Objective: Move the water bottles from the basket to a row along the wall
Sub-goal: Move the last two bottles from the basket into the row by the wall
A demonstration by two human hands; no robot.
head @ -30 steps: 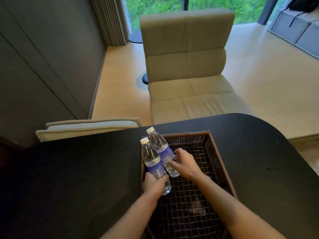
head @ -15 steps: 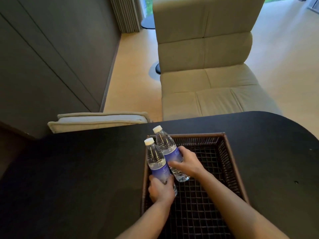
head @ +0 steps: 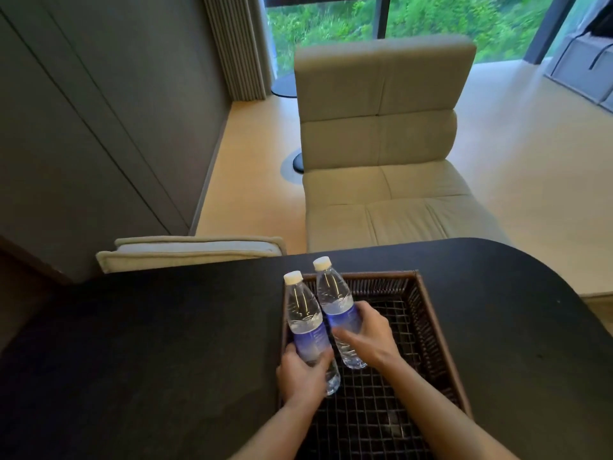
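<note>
Two clear water bottles with white caps and blue labels are held over a dark brown woven basket on a black table. My left hand grips the left bottle low on its body, above the basket's left rim. My right hand grips the right bottle around its label, over the basket's inside. Both bottles tilt slightly away from me, caps toward the far side. The basket's wire-grid bottom shows no other bottle.
A grey panelled wall runs along the left. A beige cushioned chair back stands at the table's far left edge. A beige lounge chair sits beyond the table, with windows behind it. The table's right end is rounded.
Both hands have held the two bottles throughout, and the bottles have risen slightly out of the basket. The camera tilted down, then back up.
</note>
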